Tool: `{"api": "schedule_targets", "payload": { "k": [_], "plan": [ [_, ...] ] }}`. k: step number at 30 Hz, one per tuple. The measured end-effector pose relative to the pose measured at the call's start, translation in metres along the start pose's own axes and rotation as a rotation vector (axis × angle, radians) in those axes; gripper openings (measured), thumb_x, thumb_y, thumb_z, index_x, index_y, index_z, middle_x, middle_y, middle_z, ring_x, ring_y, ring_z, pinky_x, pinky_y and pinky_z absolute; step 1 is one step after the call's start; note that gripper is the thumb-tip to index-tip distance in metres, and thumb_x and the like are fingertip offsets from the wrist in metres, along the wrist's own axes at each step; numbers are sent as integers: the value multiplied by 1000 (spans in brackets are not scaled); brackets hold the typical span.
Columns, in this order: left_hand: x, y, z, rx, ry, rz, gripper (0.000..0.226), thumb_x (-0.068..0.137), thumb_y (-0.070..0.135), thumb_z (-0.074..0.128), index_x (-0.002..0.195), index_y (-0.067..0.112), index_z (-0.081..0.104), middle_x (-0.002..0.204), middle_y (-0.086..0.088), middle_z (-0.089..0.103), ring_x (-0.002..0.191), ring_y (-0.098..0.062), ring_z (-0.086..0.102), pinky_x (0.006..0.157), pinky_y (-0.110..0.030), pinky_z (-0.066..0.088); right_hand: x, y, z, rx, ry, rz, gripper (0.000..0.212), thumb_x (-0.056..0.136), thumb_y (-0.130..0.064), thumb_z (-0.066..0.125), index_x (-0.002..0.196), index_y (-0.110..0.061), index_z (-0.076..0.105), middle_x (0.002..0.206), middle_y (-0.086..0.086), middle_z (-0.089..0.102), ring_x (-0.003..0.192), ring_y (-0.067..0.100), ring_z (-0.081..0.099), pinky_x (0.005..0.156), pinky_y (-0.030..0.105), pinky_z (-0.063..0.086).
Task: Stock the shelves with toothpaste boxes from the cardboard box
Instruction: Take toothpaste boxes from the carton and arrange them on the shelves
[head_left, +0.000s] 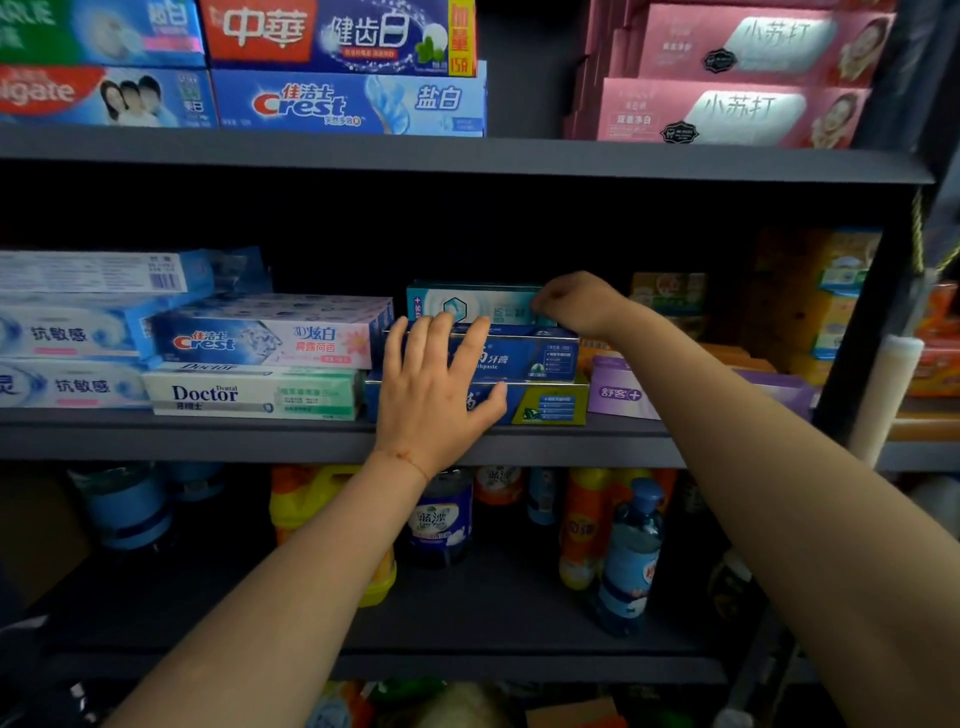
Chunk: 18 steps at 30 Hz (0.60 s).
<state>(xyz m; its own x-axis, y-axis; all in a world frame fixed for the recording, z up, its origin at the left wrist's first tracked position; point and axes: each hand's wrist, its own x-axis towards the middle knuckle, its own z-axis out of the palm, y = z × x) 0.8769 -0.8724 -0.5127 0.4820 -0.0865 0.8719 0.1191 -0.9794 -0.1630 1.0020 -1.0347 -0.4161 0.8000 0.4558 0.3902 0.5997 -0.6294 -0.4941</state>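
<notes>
On the middle shelf (311, 441) two dark blue toothpaste boxes (530, 358) lie stacked, with a teal toothpaste box (467, 304) on top. My left hand (436, 389) presses flat, fingers spread, against the fronts of the two blue boxes. My right hand (576, 304) grips the right end of the teal box, fingers curled round it. The cardboard box is not in view.
Crest (270, 335) and Doctor (254, 395) boxes sit left of the stack, a purple box (618, 389) to its right. The upper shelf holds Crest (348, 104) and pink boxes (727, 111). Detergent bottles (628, 551) stand on the shelf below.
</notes>
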Motion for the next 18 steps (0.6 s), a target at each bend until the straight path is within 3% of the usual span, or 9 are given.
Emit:
{"api": "schedule_targets", "payload": {
  "k": [3,8,13,16,18],
  "plan": [
    [-1,0,0,18,3,-2,61,91,53,42,141,17,50,131,-20,54,123,-37,46,113,-52,25,10,5,2,-18,-82,40,32,100,-21,55,128,-6,59,132,12,58,117,25,55,84,26,39],
    [-1,0,0,9,13,-6,59,92,52,43,139,17,51,131,-21,54,123,-37,45,112,-51,25,17,16,3,-191,-186,68,31,99,-25,56,124,-7,62,127,12,62,107,23,58,95,37,46],
    [0,1,-3,-22,-46,-7,58,93,53,41,138,17,51,134,-18,53,128,-36,45,113,-50,26,11,9,1,-361,-331,23,34,100,-25,54,132,-12,58,135,10,57,112,22,54,88,28,36],
    [-1,1,-3,-36,-50,-11,57,93,52,42,137,17,51,134,-16,54,127,-35,47,114,-50,25,13,12,2,-379,-299,26,30,100,-27,55,125,-11,60,126,10,61,85,10,54,76,23,38],
    [-2,1,-3,-40,-48,-16,56,93,51,42,137,17,51,133,-16,54,127,-35,47,114,-50,25,15,14,3,-437,-281,17,27,99,-28,55,117,-10,62,115,8,64,75,11,51,71,25,38]
  ]
}}
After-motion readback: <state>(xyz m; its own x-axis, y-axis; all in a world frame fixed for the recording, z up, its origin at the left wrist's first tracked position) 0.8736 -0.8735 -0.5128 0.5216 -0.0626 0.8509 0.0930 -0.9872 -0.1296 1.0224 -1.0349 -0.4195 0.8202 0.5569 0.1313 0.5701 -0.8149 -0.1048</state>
